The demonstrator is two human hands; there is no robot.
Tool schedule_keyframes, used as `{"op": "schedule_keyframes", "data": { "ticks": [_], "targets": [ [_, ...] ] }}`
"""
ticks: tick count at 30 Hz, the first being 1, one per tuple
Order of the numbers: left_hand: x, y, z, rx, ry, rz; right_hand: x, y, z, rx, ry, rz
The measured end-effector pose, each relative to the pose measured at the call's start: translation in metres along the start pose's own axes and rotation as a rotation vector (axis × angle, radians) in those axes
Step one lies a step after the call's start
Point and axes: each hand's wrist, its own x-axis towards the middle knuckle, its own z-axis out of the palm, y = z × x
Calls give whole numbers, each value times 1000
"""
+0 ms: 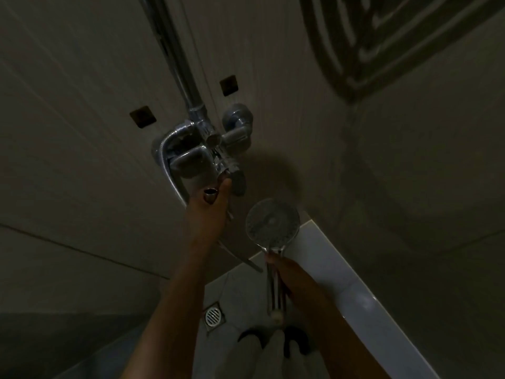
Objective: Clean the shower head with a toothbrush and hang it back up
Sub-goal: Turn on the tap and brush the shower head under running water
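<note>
My right hand (295,280) grips the chrome handle of the round shower head (273,224), which is upright with its nozzle face turned toward me. My left hand (210,212) reaches up to the chrome tap mixer (202,149), thumb and fingers closed around its lever (237,183). A ring shows on that thumb. The metal hose (166,170) curves down from the mixer's left side and passes behind my left arm. A thin dark rod (243,258) slants below my left wrist; I cannot tell whether it is the hose or the toothbrush.
A chrome riser pipe (183,72) climbs the tiled wall above the mixer. A white ledge (344,272) runs along the right wall. On the floor below lies a square drain (213,316), and my feet (276,348) stand beside it. The room is dim.
</note>
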Motion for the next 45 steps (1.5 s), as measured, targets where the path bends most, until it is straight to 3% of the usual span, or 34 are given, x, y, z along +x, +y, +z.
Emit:
{"op": "schedule_keyframes", "data": {
  "ticks": [6,14,22,33,40,45],
  "targets": [
    [4,-3,-1,15,-12,69,1,3,6,38,-48,-8],
    [5,-3,-3,-48,-41,64,0,0,16,96,97,37],
    [3,2,-3,-52,-29,88,4,6,14,44,95,24],
    [4,1,-4,-58,-33,57,9,13,11,-40,73,-19],
    [2,4,-5,-64,-34,48,17,10,18,-158,123,79],
    [-2,-1,-10,-127,-54,1,11,13,18,-60,115,70]
  ]
}}
